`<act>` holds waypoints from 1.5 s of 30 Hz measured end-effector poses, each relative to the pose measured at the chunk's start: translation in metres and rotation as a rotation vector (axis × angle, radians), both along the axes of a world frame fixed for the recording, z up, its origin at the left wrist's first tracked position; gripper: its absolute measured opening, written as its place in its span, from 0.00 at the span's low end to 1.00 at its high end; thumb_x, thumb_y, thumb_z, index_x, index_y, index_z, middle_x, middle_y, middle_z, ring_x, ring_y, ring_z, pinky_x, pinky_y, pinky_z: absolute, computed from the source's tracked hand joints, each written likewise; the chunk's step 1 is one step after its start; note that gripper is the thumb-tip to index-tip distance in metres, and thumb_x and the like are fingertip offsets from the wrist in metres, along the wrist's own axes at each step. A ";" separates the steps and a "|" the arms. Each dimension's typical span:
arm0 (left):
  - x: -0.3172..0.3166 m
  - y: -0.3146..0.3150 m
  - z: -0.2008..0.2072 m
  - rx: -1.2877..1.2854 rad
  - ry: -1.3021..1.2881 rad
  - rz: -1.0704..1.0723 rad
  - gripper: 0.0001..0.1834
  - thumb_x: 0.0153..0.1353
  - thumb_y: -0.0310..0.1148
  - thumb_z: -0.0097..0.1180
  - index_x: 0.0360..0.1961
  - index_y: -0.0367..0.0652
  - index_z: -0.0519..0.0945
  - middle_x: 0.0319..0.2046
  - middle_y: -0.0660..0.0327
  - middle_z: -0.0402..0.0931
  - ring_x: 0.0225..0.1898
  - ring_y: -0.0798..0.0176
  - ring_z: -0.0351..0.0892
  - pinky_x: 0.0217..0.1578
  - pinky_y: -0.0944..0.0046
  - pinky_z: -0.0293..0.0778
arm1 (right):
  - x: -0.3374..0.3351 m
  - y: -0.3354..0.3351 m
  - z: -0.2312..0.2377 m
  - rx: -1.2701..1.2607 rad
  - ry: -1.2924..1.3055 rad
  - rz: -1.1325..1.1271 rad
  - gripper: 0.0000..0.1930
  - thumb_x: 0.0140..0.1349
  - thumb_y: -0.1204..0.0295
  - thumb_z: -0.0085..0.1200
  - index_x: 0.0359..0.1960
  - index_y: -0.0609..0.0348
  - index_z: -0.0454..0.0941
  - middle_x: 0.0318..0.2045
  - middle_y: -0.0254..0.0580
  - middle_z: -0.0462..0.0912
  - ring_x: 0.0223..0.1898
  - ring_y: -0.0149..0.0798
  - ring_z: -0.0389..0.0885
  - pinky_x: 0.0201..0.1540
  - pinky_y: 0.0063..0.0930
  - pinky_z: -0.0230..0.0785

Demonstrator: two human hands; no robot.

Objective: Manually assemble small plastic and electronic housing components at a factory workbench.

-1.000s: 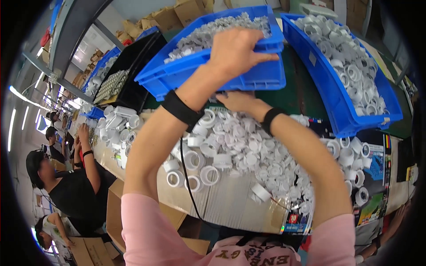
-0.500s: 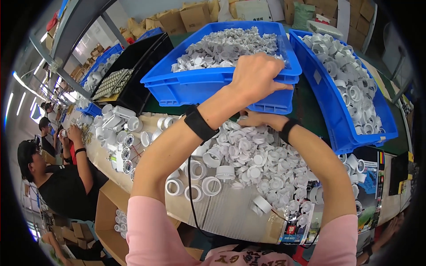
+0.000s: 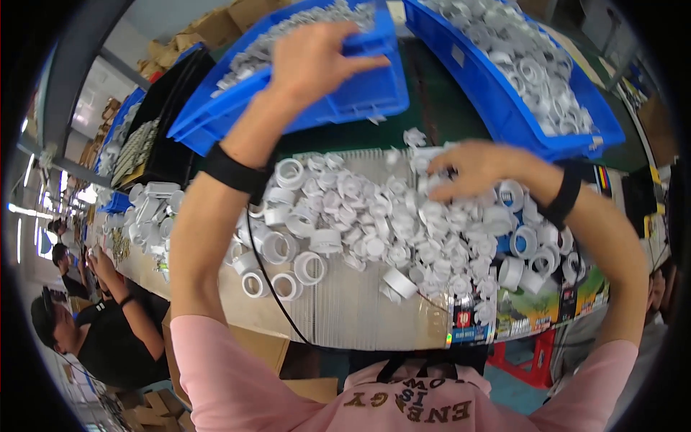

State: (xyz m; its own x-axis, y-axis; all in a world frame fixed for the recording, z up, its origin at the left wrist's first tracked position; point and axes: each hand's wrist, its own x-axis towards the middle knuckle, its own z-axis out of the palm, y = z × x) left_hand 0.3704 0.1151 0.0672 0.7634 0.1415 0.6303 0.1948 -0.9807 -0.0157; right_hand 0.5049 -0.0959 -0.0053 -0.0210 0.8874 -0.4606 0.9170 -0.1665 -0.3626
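My left hand (image 3: 313,61) grips the near rim of a blue plastic bin (image 3: 338,104), its thumb stretched along the outside. The bin is tilted in the view and holds many small white plastic pieces. My right hand (image 3: 475,169), slightly blurred, is open with fingers apart and bent over the far right part of a pile of small white plastic caps (image 3: 389,223). I see nothing held in it. White plastic rings (image 3: 309,268) lie at the pile's left edge, and a larger white round piece with a wire (image 3: 399,283) sits at its front.
Another blue bin (image 3: 497,119), full of white rings, stands at the back right. A black crate (image 3: 162,108) is at the back left. More white rings (image 3: 525,241) lie near my right forearm. A black cable (image 3: 270,284) crosses the table. A co-worker (image 3: 122,338) sits at left.
The view has shifted. The bin under my left hand has moved left and away, uncovering the pile's far edge. My right hand has left the bin's lower edge and moved right over the caps.
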 end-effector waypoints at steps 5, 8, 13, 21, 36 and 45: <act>-0.006 -0.002 0.028 -0.305 -0.004 -0.109 0.17 0.47 0.41 0.69 0.31 0.38 0.82 0.23 0.57 0.81 0.24 0.66 0.81 0.28 0.68 0.75 | 0.027 0.084 -0.022 0.220 -0.144 -0.223 0.43 0.52 0.40 0.53 0.63 0.57 0.63 0.62 0.62 0.61 0.63 0.59 0.60 0.63 0.45 0.56; -0.018 -0.023 0.035 -0.362 -0.008 -0.034 0.14 0.47 0.33 0.69 0.25 0.33 0.80 0.20 0.56 0.80 0.22 0.69 0.79 0.25 0.69 0.74 | 0.034 0.127 -0.058 0.350 -0.207 -0.406 0.43 0.50 0.37 0.52 0.65 0.43 0.61 0.67 0.57 0.54 0.67 0.62 0.52 0.63 0.53 0.52; -0.020 -0.005 0.005 -0.252 0.021 -0.125 0.19 0.46 0.43 0.70 0.33 0.40 0.83 0.23 0.61 0.80 0.25 0.69 0.80 0.30 0.69 0.74 | 0.062 0.180 -0.118 0.399 -0.175 -0.385 0.40 0.48 0.34 0.50 0.64 0.32 0.63 0.69 0.50 0.50 0.68 0.64 0.46 0.63 0.60 0.46; -0.022 -0.010 -0.018 -0.079 0.020 -0.020 0.21 0.43 0.49 0.70 0.29 0.43 0.82 0.18 0.60 0.76 0.20 0.61 0.76 0.24 0.65 0.71 | 0.018 0.133 -0.117 0.560 -0.219 -0.300 0.29 0.54 0.52 0.55 0.54 0.55 0.69 0.48 0.52 0.73 0.51 0.55 0.73 0.50 0.53 0.68; -0.005 -0.021 -0.036 0.005 -0.027 -0.069 0.23 0.42 0.54 0.68 0.26 0.45 0.82 0.21 0.58 0.76 0.26 0.52 0.77 0.26 0.57 0.70 | 0.005 0.032 -0.051 0.266 0.106 -0.162 0.17 0.37 0.76 0.59 0.34 0.61 0.79 0.38 0.54 0.81 0.44 0.51 0.79 0.47 0.37 0.70; -0.003 -0.018 -0.031 0.018 -0.031 -0.076 0.23 0.41 0.55 0.68 0.26 0.46 0.82 0.21 0.59 0.77 0.26 0.52 0.78 0.26 0.57 0.71 | -0.090 0.024 -0.005 0.376 -0.162 -0.007 0.42 0.56 0.42 0.49 0.63 0.62 0.59 0.60 0.66 0.60 0.63 0.65 0.56 0.59 0.61 0.50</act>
State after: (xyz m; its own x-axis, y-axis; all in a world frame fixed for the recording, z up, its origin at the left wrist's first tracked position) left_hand 0.3673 0.0973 0.0358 0.7518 0.0728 0.6554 0.1209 -0.9923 -0.0284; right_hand 0.4154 -0.0715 -0.0103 0.0316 0.9944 -0.1009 0.9665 -0.0561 -0.2504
